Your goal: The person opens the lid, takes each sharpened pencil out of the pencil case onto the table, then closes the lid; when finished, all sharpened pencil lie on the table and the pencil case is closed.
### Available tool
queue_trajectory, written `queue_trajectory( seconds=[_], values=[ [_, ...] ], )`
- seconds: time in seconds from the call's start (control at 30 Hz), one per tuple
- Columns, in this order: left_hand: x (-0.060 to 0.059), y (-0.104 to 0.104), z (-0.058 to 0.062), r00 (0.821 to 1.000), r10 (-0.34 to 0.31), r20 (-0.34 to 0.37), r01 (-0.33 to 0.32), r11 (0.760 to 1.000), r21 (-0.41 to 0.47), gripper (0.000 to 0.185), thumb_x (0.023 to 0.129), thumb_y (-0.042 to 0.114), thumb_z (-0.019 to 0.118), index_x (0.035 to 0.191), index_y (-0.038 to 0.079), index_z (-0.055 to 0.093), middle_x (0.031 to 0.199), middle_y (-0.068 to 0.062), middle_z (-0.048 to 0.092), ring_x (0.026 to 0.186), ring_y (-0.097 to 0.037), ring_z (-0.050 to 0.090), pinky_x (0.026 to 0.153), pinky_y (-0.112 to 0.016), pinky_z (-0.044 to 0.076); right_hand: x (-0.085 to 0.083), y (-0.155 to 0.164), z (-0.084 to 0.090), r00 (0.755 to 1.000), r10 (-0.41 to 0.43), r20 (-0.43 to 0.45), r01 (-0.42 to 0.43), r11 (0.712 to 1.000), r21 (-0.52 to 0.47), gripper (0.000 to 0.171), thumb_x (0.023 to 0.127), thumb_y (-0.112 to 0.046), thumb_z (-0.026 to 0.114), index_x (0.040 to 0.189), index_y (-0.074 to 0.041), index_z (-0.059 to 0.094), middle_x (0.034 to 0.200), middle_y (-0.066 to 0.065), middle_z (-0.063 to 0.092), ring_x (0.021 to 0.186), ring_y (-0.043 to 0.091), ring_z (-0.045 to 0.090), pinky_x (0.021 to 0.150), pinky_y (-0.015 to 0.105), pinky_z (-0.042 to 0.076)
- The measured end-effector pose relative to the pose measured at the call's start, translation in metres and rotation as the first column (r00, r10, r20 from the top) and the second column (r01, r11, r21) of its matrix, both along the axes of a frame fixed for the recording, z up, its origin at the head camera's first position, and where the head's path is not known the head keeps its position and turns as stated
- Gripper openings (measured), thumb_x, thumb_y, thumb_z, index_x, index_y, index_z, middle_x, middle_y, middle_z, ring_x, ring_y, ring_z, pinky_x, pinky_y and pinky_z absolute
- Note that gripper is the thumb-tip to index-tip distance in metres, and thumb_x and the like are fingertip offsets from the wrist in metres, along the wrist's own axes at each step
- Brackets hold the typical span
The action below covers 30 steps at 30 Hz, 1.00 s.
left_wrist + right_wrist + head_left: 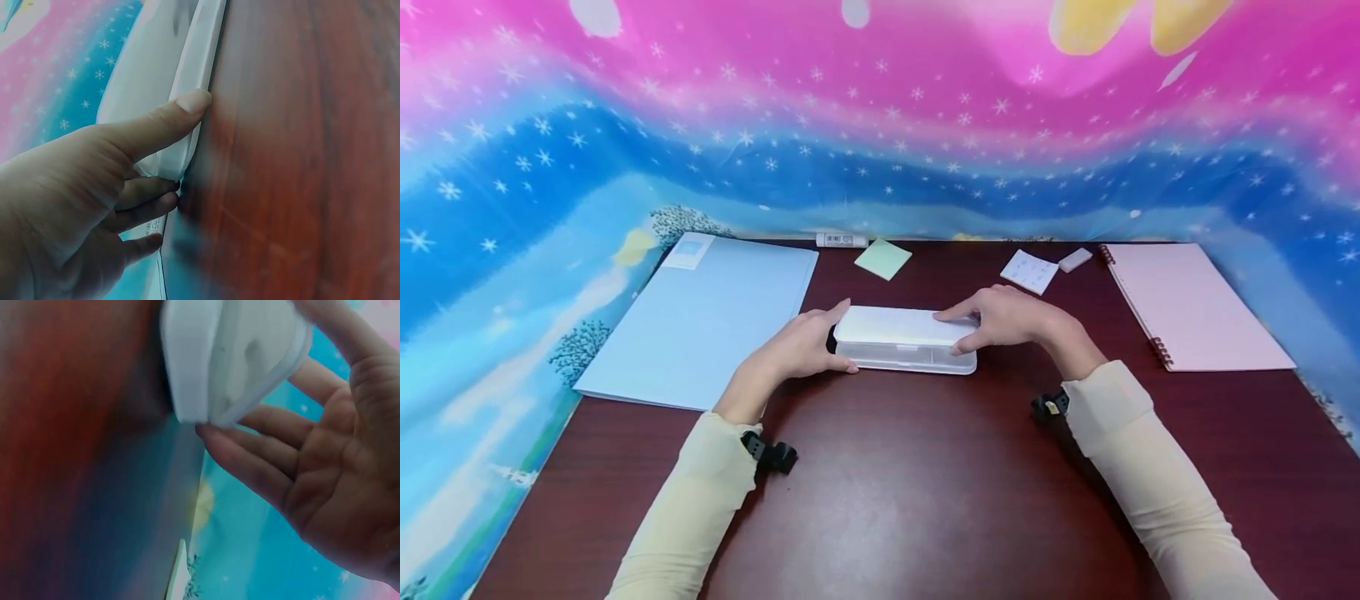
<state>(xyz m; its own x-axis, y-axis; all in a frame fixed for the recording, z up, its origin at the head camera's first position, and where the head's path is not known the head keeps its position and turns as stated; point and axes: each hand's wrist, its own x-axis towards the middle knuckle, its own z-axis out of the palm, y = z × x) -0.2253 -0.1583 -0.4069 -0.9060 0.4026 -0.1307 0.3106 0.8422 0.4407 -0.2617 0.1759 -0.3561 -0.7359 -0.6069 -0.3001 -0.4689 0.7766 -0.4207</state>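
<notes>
A white pencil case (910, 327) with clear plastic sides lies across the middle of the dark table. My left hand (805, 346) grips its left end, thumb along the near side and the other fingers behind. At the other end my right hand (1011, 318) holds the lid between thumb and fingers. In the right wrist view the lid (269, 356) stands raised at an angle from the base (190, 362). The left wrist view shows the thumb pressed on the case's near edge (194, 75). What lies inside is hidden.
A light blue folder (722, 308) lies at left, close beside the left hand. Along the back are a glue stick (841, 240), green sticky notes (883, 258), a patterned white notepad (1030, 271) and a white eraser (1075, 260). A pink spiral notebook (1202, 308) is at right.
</notes>
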Motion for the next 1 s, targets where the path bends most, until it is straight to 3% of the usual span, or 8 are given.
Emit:
queue_trajectory(
  seconds=[0.17,0.23,0.33,0.4,0.53,0.67,0.8,1.0],
  values=[
    [-0.001,0.002,-0.004,1.0,0.005,0.0,-0.005,1.0,0.015,0.122,0.075,0.051,0.087,0.164,0.01,0.015,0.155,-0.015,0.049,0.142,-0.037,0.046,0.116,-0.051,0.038,-0.016,0.012,0.007,0.987,-0.033,0.156,0.054,0.99,-0.133,0.047,0.097,-0.045,0.066,0.141,-0.029,0.062,0.141,0.005,0.063,0.126,0.022,0.059,0.105,0.047,0.05],
    [-0.002,0.003,-0.004,1.0,0.0,-0.02,0.0,1.0,0.013,0.122,0.074,0.052,0.087,0.164,0.009,0.016,0.154,-0.013,0.05,0.142,-0.036,0.047,0.116,-0.051,0.039,-0.023,0.015,0.01,0.99,-0.076,0.12,0.099,0.975,-0.2,0.04,0.102,-0.04,0.059,0.138,-0.023,0.065,0.138,0.007,0.065,0.121,0.024,0.063,0.1,0.047,0.054],
    [-0.002,0.005,-0.001,0.999,0.01,-0.033,-0.01,1.0,-0.003,0.12,0.074,0.052,0.087,0.163,0.009,0.02,0.155,-0.013,0.049,0.142,-0.035,0.048,0.116,-0.051,0.039,-0.032,0.011,0.014,0.986,-0.164,-0.033,0.152,0.959,-0.241,0.037,0.106,-0.033,0.053,0.137,-0.018,0.066,0.134,0.01,0.067,0.111,0.026,0.069,0.091,0.046,0.058],
    [-0.001,0.006,0.002,0.999,0.018,-0.027,-0.018,1.0,-0.021,0.119,0.074,0.052,0.087,0.163,0.009,0.021,0.156,-0.015,0.048,0.142,-0.035,0.048,0.116,-0.05,0.039,-0.036,0.004,0.013,0.969,-0.194,-0.155,0.161,0.966,-0.204,0.037,0.107,-0.028,0.053,0.141,-0.019,0.063,0.138,0.012,0.065,0.113,0.029,0.067,0.096,0.049,0.055],
    [0.002,0.007,0.003,1.0,0.02,0.002,-0.02,0.999,-0.042,0.118,0.076,0.053,0.085,0.164,0.012,0.019,0.156,-0.017,0.047,0.143,-0.035,0.047,0.116,-0.051,0.039,-0.04,-0.011,0.006,0.951,-0.21,-0.229,0.196,0.977,-0.082,0.051,0.103,-0.014,0.057,0.153,-0.022,0.049,0.144,0.016,0.059,0.113,0.036,0.062,0.1,0.053,0.048],
    [0.004,0.008,0.003,1.0,0.018,0.004,-0.018,0.998,-0.054,0.115,0.077,0.053,0.084,0.164,0.016,0.019,0.156,-0.017,0.047,0.143,-0.035,0.046,0.116,-0.051,0.039,-0.041,-0.026,-0.003,0.962,-0.184,-0.204,0.198,0.979,0.052,0.067,0.1,-0.006,0.056,0.161,-0.023,0.032,0.158,0.014,0.044,0.131,0.037,0.053,0.106,0.053,0.045],
    [0.004,0.008,0.004,1.0,0.005,0.003,-0.004,0.997,-0.074,0.104,0.08,0.052,0.082,0.162,0.02,0.027,0.157,-0.014,0.047,0.145,-0.033,0.044,0.117,-0.051,0.038,-0.046,-0.04,-0.011,0.984,-0.099,-0.149,0.122,0.98,0.154,0.063,0.104,-0.006,0.045,0.163,-0.017,0.025,0.167,0.015,0.029,0.153,0.038,0.027,0.123,0.053,0.027],
    [0.006,0.009,0.007,1.0,0.003,0.0,-0.004,0.995,-0.099,0.097,0.082,0.052,0.08,0.16,0.018,0.034,0.158,-0.011,0.046,0.146,-0.031,0.043,0.116,-0.051,0.039,-0.056,-0.048,-0.018,0.996,-0.002,-0.091,0.02,0.981,0.195,0.055,0.108,-0.015,0.039,0.161,-0.011,0.027,0.167,0.017,0.026,0.155,0.037,0.024,0.125,0.051,0.023]
  ],
)
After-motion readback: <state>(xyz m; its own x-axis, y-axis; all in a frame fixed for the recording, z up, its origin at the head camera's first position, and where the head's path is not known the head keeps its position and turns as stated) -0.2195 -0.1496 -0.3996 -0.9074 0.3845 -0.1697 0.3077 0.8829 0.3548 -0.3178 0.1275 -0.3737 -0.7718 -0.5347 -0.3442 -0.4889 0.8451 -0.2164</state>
